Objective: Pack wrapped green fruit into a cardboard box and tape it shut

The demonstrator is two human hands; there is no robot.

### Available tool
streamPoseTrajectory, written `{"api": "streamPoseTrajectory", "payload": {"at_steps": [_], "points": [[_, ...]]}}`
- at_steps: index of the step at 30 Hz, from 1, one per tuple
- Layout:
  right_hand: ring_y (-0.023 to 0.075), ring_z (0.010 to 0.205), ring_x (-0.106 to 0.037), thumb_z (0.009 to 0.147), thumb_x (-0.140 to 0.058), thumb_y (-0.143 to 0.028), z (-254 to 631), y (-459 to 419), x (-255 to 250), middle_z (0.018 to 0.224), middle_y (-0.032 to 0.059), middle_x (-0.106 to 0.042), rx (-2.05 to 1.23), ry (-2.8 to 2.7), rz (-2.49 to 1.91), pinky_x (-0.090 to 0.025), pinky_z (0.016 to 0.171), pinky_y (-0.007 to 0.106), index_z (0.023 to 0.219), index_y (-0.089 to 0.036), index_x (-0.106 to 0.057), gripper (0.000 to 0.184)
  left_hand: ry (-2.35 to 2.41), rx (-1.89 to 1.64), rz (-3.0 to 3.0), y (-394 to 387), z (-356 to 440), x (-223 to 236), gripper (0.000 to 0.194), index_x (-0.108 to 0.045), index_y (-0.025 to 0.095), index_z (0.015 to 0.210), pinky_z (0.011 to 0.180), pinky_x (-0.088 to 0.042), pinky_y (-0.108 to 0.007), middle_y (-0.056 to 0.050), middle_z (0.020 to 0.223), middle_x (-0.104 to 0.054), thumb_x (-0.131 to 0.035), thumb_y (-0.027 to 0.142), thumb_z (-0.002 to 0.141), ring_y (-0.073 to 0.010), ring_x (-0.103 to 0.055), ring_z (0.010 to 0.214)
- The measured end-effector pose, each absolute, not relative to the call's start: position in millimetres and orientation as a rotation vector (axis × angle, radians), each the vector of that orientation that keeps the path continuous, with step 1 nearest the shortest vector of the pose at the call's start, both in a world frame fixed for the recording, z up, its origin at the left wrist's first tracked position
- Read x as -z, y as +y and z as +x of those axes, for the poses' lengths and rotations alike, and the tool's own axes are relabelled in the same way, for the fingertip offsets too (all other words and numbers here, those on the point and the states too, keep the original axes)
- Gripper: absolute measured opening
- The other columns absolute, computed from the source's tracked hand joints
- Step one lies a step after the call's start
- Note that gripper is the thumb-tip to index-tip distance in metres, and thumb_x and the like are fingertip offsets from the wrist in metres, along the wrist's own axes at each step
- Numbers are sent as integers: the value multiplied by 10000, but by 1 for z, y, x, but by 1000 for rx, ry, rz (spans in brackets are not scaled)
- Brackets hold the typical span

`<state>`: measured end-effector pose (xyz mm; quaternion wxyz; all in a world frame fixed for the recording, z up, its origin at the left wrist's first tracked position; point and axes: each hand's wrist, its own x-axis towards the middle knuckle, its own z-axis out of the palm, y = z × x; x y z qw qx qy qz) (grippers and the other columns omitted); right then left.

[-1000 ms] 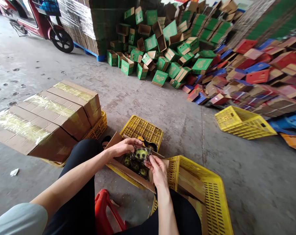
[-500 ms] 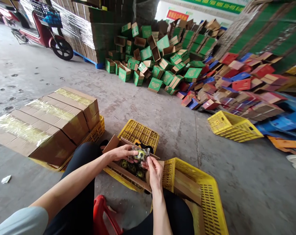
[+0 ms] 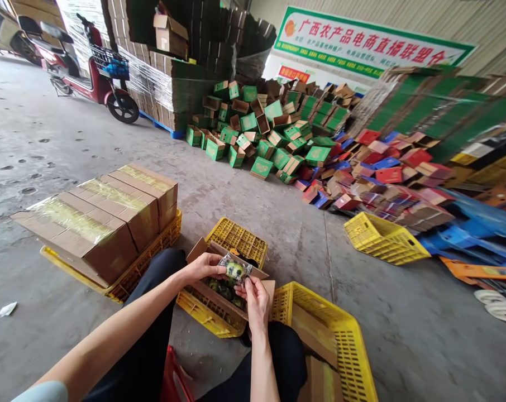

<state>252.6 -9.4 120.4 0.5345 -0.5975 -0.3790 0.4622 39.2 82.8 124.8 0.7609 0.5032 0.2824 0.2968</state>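
Note:
A small clear plastic packet (image 3: 235, 269) with a green-yellow fruit inside is pinched between both my hands. My left hand (image 3: 203, 264) grips its left edge, fingers closed. My right hand (image 3: 255, 294) holds its lower right corner, fingers closed. The packet hovers over an open cardboard box (image 3: 203, 249) holding several more dark packets. That box rests on an upturned yellow crate (image 3: 238, 239) in front of my knees.
Three taped cardboard cartons (image 3: 102, 215) sit on a yellow crate at left. Another yellow crate (image 3: 340, 335) stands at right by my leg, one more (image 3: 382, 239) farther off. Piles of green boxes (image 3: 261, 128) and red and blue boxes (image 3: 374, 178) fill the back. A red scooter (image 3: 94, 84) is parked at far left.
My head has tilted up, so more of the back wall and banner shows. Both hands stay on the packet, held a little higher above the open box.

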Motion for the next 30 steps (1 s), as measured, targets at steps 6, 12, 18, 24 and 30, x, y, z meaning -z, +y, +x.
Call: {"api": "streamPoseTrajectory", "payload": {"at_steps": [6, 12, 18, 24, 30], "points": [[299, 756, -764, 693, -793, -654, 252, -21, -110, 874, 68, -794, -1030, -894, -1452, -645, 706, 425, 925, -234, -767, 481, 607, -629, 1212, 76, 27, -129, 530, -771, 111, 981, 814, -554, -312, -85, 918, -751, -846, 575, 735, -228, -715, 886], [297, 712, -755, 598, -827, -680, 249, -19, -94, 817, 94, -791, -951, -797, -1497, -644, 709, 420, 948, -172, -797, 617, 611, -720, 947, 63, 32, -108, 595, -780, 117, 1062, 880, -541, -317, -124, 1018, -763, -877, 579, 701, -204, -721, 890], [290, 741, -753, 575, -822, -697, 246, -15, -90, 839, 97, -795, -899, -829, -1530, -641, 705, 405, 958, -186, -805, 639, 648, -768, 811, 62, 34, -101, 604, -771, 126, 1082, 835, -534, -299, -133, 1020, -770, -908, 548, 673, -186, -732, 834], [274, 719, -742, 558, -836, -701, 250, -19, -97, 783, 75, -775, -981, -845, -1529, -633, 709, 405, 908, -195, -788, 616, 634, -684, 817, 67, 29, -104, 546, -759, 124, 995, 826, -535, -305, -123, 984, -776, -918, 527, 662, -194, -740, 826], [227, 716, -725, 610, -850, -655, 252, -22, -100, 840, 56, -768, -1033, -784, -1465, -619, 693, 352, 924, -206, -763, 555, 631, -636, 810, 69, 35, -106, 527, -726, 135, 993, 843, -538, -309, -116, 1002, -765, -917, 507, 673, -202, -746, 870]]}}
